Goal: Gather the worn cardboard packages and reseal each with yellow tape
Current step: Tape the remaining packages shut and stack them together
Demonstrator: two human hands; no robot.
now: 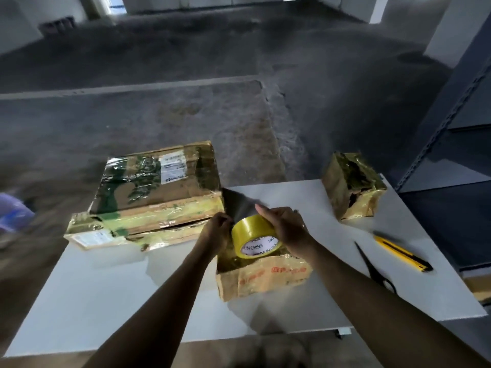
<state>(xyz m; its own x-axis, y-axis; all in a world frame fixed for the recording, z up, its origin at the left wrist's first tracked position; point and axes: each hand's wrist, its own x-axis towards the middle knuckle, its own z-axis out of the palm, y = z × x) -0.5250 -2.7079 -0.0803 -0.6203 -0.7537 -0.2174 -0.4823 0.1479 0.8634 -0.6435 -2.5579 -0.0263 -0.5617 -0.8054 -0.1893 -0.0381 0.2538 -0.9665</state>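
A roll of yellow tape (252, 236) is held over a small worn cardboard package (265, 278) with red print, near the middle of the white table (106, 293). My right hand (285, 229) grips the roll from the right. My left hand (218, 229) pinches at the tape's loose end on the roll's left side. A large flat cardboard package (156, 192) with labels and yellow tape lies at the table's far left. A small torn package (352, 184) stands at the far right.
Black scissors (374, 266) and a yellow utility knife (402, 252) lie on the table's right side. A blue metal shelf (457, 123) stands to the right. Grey concrete floor (186, 75) stretches beyond the table.
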